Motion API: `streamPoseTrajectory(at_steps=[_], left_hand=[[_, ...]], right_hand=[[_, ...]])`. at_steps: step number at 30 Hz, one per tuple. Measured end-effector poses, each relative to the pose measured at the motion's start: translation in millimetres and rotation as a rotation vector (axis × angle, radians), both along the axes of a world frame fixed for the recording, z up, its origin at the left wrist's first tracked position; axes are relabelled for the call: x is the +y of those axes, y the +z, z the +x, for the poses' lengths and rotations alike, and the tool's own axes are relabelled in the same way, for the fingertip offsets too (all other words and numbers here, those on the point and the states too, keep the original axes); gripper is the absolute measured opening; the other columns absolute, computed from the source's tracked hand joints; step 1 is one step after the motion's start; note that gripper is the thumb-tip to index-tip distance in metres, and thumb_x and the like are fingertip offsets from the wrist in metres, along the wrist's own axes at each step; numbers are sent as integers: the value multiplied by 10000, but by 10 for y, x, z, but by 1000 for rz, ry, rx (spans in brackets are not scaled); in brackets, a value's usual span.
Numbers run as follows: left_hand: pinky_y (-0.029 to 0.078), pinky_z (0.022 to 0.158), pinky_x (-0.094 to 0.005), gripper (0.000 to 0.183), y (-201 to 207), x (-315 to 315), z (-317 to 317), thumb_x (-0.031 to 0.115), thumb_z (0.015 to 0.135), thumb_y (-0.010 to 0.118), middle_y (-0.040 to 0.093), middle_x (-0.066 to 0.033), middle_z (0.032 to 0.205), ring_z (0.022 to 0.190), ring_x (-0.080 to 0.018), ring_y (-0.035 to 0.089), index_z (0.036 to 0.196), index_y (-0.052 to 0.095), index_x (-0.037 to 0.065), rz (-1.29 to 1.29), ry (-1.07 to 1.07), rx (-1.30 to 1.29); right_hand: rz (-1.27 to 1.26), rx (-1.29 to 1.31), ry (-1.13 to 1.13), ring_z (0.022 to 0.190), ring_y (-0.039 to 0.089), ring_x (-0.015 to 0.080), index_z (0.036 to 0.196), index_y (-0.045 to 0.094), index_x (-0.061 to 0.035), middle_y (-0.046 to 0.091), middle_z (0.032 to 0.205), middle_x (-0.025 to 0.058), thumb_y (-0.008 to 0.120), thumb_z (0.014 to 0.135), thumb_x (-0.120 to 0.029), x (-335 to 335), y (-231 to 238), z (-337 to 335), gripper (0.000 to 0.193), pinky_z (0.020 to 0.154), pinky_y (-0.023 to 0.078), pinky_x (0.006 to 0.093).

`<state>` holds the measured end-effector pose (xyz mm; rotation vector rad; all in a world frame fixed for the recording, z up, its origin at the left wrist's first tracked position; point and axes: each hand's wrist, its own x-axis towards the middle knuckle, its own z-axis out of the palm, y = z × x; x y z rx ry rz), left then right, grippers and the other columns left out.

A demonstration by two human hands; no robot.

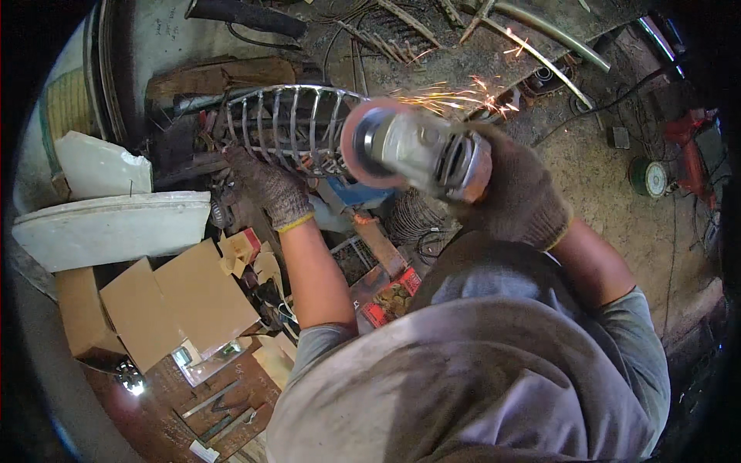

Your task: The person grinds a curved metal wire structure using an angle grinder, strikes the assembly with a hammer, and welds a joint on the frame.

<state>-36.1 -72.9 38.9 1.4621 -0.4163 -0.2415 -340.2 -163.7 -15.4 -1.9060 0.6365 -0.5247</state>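
Observation:
My right hand (525, 193), in a brown knitted glove, grips an angle grinder (424, 147) by its rear body. Its reddish disc (356, 147) is at the right end of a curved metal grille (313, 116) with several ribs. Orange sparks (463, 99) fly off to the right beyond the grinder. With its gloved fingers closed, my left hand (274, 189) holds the grille's near left edge. The fingertips of that hand are partly hidden among the dark bars. The grinder covers the exact spot where disc and metal meet.
White broken panels (112, 228) and a cardboard box (185, 301) stand at the left. Long metal tubes (556, 35) and rods lie at the far right. A green round spool (648, 177) and a red tool (687, 139) are on the floor at right.

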Motion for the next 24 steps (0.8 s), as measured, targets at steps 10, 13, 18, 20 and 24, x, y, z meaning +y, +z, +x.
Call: streamPoseTrajectory(at_steps=[10, 13, 18, 20, 24], left_hand=[[374, 1098, -466, 584, 61, -49, -65, 492, 1020, 440, 514, -144, 1413, 1284, -308, 507, 1437, 463, 85, 33, 46, 36], [391, 1088, -454, 585, 41, 24, 28, 497, 1015, 457, 522, -136, 1412, 1274, -304, 518, 1433, 470, 88, 122, 10, -77], [410, 1075, -450, 572, 11, -34, 58, 486, 1009, 479, 515, -119, 1428, 1261, -301, 533, 1441, 465, 111, -3, -58, -7], [409, 1076, -448, 581, 30, -37, 24, 485, 1008, 481, 509, -122, 1436, 1264, -307, 531, 1457, 450, 117, -44, -54, 55], [412, 1074, -441, 601, 16, 10, 95, 495, 1006, 476, 506, -125, 1442, 1269, -315, 527, 1474, 429, 121, -39, -3, 66]], right_hand=[[57, 75, -12, 1135, 647, 298, 1312, 527, -17, 653, 1217, 174, 900, 628, -319, -35, 34, -2, 836, 994, 502, 407], [-92, 9, -25, 1137, 645, 309, 1309, 526, -8, 647, 1224, 179, 893, 625, -315, -33, 69, 9, 835, 999, 499, 408], [9, 61, 0, 1137, 638, 326, 1343, 499, -32, 639, 1224, 173, 902, 593, -314, -35, 113, 6, 897, 999, 498, 409], [25, 79, -2, 1133, 640, 325, 1348, 497, -41, 641, 1222, 168, 904, 587, -313, -4, 74, -25, 905, 991, 504, 408], [99, 48, -40, 1125, 649, 303, 1345, 499, -44, 648, 1219, 158, 885, 605, -310, 3, -132, -118, 876, 972, 515, 407]])
